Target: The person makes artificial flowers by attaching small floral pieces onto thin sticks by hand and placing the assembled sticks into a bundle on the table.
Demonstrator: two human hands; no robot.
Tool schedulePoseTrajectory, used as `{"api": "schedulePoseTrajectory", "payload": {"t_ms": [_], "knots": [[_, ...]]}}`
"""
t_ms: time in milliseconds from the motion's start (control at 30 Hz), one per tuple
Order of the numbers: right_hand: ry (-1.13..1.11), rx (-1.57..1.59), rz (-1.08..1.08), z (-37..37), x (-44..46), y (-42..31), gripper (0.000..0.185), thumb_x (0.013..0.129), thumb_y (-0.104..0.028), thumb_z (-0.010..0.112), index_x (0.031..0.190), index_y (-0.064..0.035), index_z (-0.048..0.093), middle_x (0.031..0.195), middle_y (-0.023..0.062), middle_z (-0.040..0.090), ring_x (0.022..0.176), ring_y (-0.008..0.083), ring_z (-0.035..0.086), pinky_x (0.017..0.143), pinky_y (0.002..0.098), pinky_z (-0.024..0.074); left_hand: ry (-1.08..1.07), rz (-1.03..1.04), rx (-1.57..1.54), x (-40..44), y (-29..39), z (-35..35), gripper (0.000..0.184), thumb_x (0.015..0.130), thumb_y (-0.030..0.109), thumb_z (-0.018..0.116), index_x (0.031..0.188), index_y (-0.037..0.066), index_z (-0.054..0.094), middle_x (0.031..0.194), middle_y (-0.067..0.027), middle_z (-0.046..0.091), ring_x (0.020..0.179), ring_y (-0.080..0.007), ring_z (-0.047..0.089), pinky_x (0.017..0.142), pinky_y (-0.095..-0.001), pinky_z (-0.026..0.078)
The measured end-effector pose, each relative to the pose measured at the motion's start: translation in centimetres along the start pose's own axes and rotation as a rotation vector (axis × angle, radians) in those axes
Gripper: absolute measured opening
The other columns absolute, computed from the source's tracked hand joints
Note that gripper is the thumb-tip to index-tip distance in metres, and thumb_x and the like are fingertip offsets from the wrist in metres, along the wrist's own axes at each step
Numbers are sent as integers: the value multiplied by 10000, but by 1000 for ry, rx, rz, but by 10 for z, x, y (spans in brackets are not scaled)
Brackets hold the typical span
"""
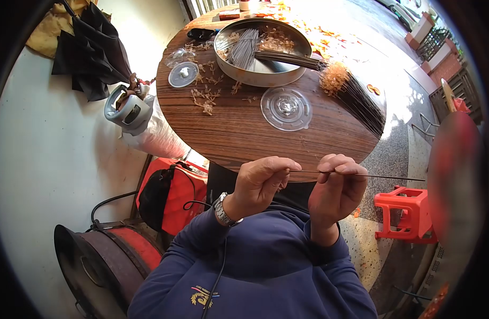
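Before my chest, at the near edge of the round wooden table [228, 127], my left hand [265, 181] pinches one end of a thin dark stick [396, 177]. My right hand [337, 183] has its fingers closed on the same stick further along, and the rest juts out to the right. On the table a round metal tin [263, 80] holds grey wires [244, 50], pale shavings and a bundle of dark sticks [287, 58]. A second bundle of dark sticks [361, 103] with pale orange tips lies at the table's right edge. A clear plastic lid [287, 108] lies nearer me.
A small lid [184, 74] with something white and scattered dried bits [205, 99] lie at the table's left. Orange petals spread at the back. A red stool [406, 212] stands right; a red bag [188, 196] and a large drum [106, 260] are at left.
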State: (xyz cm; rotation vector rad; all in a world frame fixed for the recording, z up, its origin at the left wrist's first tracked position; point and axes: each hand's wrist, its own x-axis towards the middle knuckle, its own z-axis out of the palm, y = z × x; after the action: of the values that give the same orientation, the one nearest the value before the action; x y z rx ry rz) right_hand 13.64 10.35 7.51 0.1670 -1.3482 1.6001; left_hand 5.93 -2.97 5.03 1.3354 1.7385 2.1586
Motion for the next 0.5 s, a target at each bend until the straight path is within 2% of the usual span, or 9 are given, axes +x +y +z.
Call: {"api": "schedulePoseTrajectory", "payload": {"t_ms": [233, 367, 500], "knots": [[-7, -63, -83, 1, 0, 0, 86, 970, 7, 569, 1037, -20, 522, 912, 153, 626, 738, 149, 566, 596, 200, 437, -21, -10, 26, 0, 2, -1, 160, 1019, 25, 546, 1122, 10, 667, 836, -66, 690, 618, -76, 586, 546, -223, 487], [-71, -139, -83, -6, 0, 0, 136, 928, 75, 589, 1036, 4, 546, 924, 151, 623, 782, 178, 606, 632, 237, 479, -21, -67, 51, -1, 5, -1, 158, 992, 29, 595, 1123, 20, 682, 821, -59, 673, 631, -100, 603, 576, -249, 511], [-153, -252, -30, -5, 0, -2, 156, 884, 131, 605, 998, 26, 586, 912, 160, 653, 813, 209, 649, 686, 286, 524, -67, -112, 82, 0, 7, -1, 147, 971, 26, 620, 1104, 7, 679, 866, -94, 706, 650, -126, 640, 588, -266, 531]]}}
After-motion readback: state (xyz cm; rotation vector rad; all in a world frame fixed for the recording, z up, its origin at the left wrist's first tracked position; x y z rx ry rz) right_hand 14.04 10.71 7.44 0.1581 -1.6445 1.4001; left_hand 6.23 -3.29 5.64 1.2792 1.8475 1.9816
